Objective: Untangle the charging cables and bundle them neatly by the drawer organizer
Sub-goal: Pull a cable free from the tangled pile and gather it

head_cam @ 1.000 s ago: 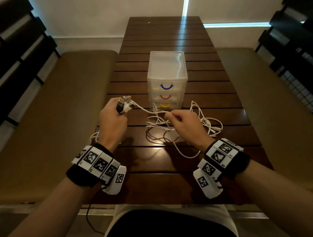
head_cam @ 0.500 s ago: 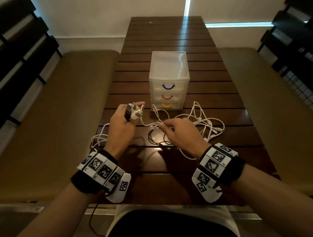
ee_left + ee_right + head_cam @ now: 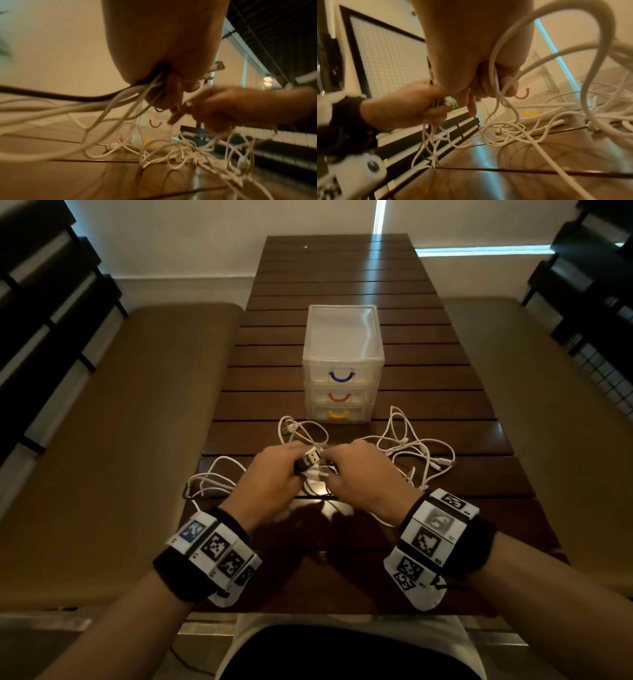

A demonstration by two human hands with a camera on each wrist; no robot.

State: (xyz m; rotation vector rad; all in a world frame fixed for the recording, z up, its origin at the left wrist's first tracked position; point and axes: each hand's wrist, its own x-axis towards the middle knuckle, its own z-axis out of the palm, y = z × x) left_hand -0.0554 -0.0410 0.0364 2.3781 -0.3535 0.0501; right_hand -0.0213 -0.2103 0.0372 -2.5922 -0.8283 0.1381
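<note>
Head view. Left hand (image 3: 270, 477): fingers curled round a bunch of USB plugs (image 3: 310, 462), now at frame centre; half a second ago it held them further left, apart from the other hand. Right hand (image 3: 363, 474): has closed in to meet it, fingertips pinching at the same plugs. White charging cables (image 3: 414, 450): loose tangle right of centre, further loops at centre left, all on the slatted table (image 3: 342, 285). Drawer organizer (image 3: 342, 361): just above the cables, drawers shut. Judgement: ends are being gathered; untangling unfinished, bundling not begun.

Left wrist view. Cables (image 3: 120, 97) trail from the closed fist; one USB plug (image 3: 109, 146) lies on the table.

Right wrist view. Fingers (image 3: 488, 86) curled round a white cable (image 3: 494, 67); left hand (image 3: 406, 105) grips several strands.
</note>
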